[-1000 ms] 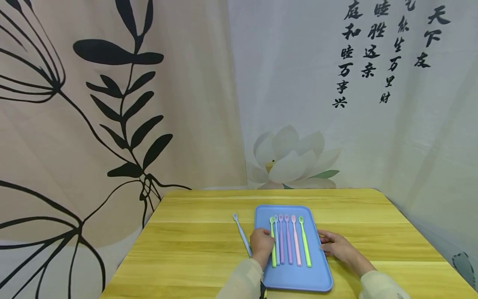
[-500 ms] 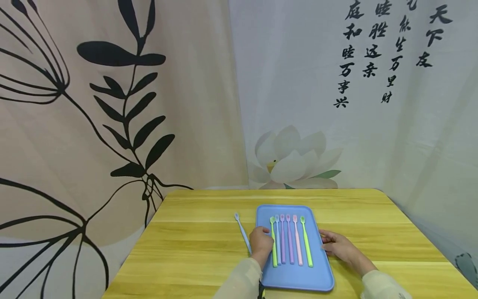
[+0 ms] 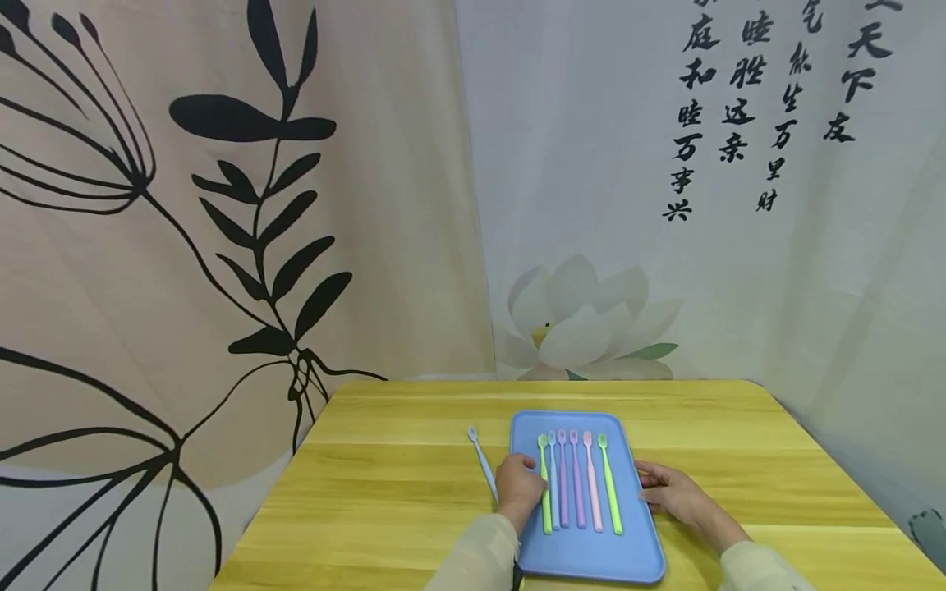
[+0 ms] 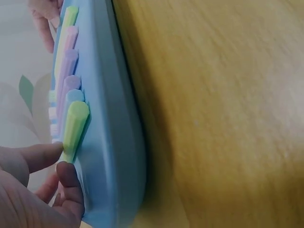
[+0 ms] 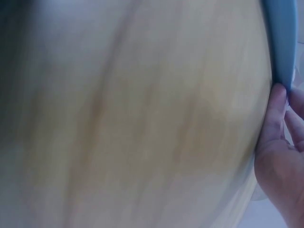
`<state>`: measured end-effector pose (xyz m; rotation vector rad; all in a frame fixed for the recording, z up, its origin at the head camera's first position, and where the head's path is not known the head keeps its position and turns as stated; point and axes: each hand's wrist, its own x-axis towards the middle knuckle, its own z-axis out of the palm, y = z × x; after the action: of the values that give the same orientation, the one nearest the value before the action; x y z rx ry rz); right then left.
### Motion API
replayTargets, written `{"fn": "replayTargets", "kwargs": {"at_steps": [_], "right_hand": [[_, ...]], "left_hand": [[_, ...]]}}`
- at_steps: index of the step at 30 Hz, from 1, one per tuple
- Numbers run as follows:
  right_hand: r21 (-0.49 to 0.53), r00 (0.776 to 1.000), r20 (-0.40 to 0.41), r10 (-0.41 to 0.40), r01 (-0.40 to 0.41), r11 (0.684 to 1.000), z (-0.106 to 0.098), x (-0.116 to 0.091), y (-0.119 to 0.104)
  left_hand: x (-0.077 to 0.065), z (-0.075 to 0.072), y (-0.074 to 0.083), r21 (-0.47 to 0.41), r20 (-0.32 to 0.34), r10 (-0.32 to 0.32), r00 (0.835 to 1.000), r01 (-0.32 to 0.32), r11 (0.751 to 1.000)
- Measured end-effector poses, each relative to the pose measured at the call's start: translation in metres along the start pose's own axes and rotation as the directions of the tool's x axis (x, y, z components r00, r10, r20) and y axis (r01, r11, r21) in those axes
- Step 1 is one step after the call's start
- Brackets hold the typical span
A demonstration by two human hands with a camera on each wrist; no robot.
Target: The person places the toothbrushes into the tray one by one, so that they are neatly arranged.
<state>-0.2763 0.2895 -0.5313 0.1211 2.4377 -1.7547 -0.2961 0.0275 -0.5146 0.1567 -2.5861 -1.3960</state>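
Note:
A blue tray (image 3: 591,554) lies on the wooden table with several toothbrushes side by side on it. Leftmost in the row is a green toothbrush (image 3: 547,501); my left hand (image 3: 520,488) reaches over the tray's left rim and pinches its handle between thumb and finger, as the left wrist view shows. Beside it lie a blue toothbrush (image 3: 554,492), two purple ones, a pink toothbrush (image 3: 594,492) and another green one at the right end. My right hand (image 3: 676,497) grips the tray's right rim, thumb (image 5: 275,111) against the outer side and fingers over the edge.
One more blue toothbrush (image 3: 484,464) lies slanted on the table (image 3: 384,492) left of the tray, its lower end hidden by my left hand. Behind the table hangs a cloth (image 3: 399,205) printed with plants and writing.
The head view has shifted a little, so everything sits slightly lower and further right. Both hands keep nearly the same places at the green toothbrush and the tray rim.

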Motion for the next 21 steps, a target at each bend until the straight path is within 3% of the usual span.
{"fn": "replayTargets", "kwargs": {"at_steps": [6, 21], "right_hand": [[0.025, 1.0, 0.001, -0.004, 0.004, 1.0, 0.0003, -0.0018, 0.0013], [0.013, 1.0, -0.004, 0.005, -0.005, 1.0, -0.0002, 0.001, 0.0014]], "left_hand": [[-0.0016, -0.0042, 0.0002, 0.014, -0.01, 0.064, 0.998, -0.064, 0.998], [0.001, -0.0053, -0.0028, 0.036, -0.01, 0.105, 0.994, -0.104, 0.994]]}}
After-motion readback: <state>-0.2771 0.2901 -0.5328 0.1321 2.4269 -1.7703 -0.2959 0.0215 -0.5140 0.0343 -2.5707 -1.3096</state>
